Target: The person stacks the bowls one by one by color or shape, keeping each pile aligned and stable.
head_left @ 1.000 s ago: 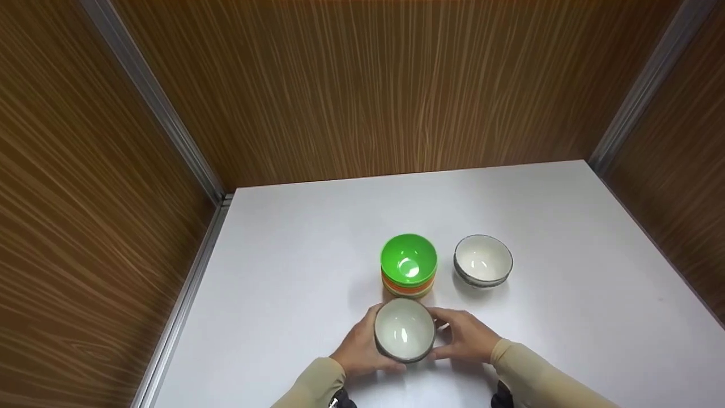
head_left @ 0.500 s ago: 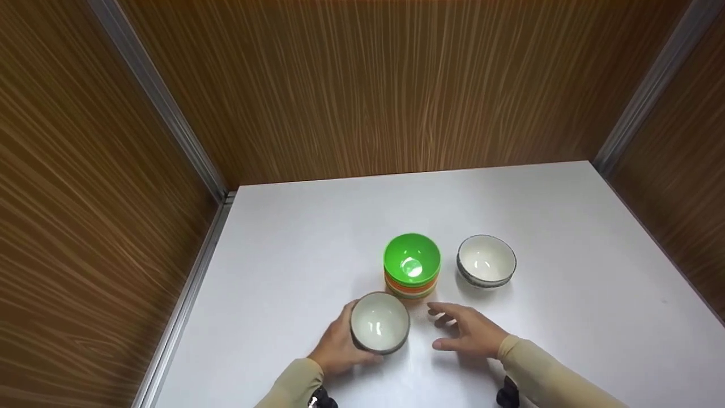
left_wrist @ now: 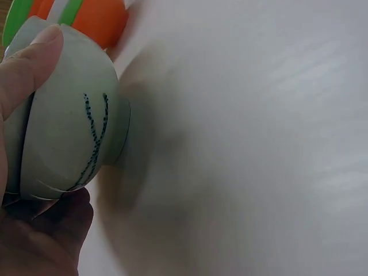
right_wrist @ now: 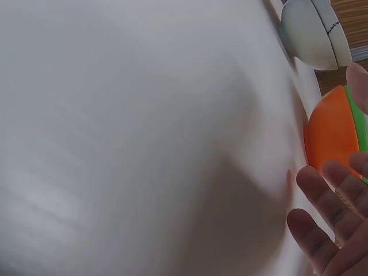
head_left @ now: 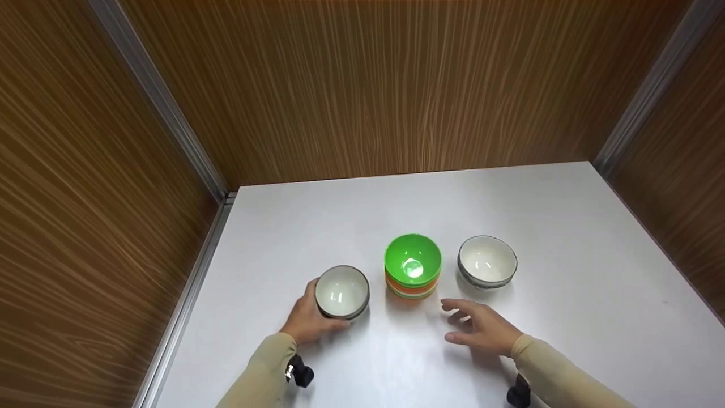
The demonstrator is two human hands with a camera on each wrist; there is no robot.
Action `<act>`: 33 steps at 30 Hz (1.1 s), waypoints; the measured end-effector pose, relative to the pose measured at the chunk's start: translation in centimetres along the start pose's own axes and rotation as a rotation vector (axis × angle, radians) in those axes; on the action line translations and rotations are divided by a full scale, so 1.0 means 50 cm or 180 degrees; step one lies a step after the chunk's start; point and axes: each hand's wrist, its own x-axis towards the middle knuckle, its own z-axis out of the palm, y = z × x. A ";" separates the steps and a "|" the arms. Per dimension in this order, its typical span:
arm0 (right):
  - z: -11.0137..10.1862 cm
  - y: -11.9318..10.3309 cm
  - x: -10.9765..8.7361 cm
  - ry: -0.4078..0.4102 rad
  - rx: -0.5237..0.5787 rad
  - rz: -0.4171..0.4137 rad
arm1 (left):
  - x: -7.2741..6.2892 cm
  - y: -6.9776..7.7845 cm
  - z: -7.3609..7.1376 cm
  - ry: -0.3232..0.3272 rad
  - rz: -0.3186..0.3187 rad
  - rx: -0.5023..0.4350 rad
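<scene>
My left hand (head_left: 311, 317) grips a pale ceramic bowl (head_left: 342, 292) at its left side, thumb at the near edge. In the left wrist view, this bowl (left_wrist: 69, 115) bears a dark dotted line pattern and has another bowl nested in it; its foot is close over the table. To its right stands a stack of plastic bowls (head_left: 413, 260), bright green on top with orange and white bands below. My right hand (head_left: 484, 328) is held just to the near right of that stack, fingers relaxed and apart, holding nothing. In the right wrist view its fingers (right_wrist: 319, 198) are spread beside the orange bowl (right_wrist: 333, 129).
Another stack of pale ceramic bowls (head_left: 487, 262) with dark rims stands right of the green one. All of it is on a white table (head_left: 294, 221), with wood-grain panels (head_left: 396, 85) behind and at both sides.
My left hand has carried the nested ceramic bowls left and slightly away from me, to the left of the green stack. My right hand has let go of them and moved slightly right.
</scene>
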 end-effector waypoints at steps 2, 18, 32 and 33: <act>-0.003 0.003 -0.005 0.0025 -0.0017 0.0023 | 0.011 -0.006 -0.008 0.0088 -0.0051 0.0004; -0.002 0.015 -0.026 0.0158 0.0111 0.0118 | 0.048 -0.041 -0.040 0.0400 -0.0345 -0.0104; -0.074 0.008 -0.075 0.0943 -0.0122 0.0072 | -0.028 -0.017 -0.074 0.0726 -0.0493 0.0529; -0.085 0.004 -0.078 0.1070 -0.0258 0.0021 | -0.034 -0.009 -0.078 0.0817 -0.0348 0.0760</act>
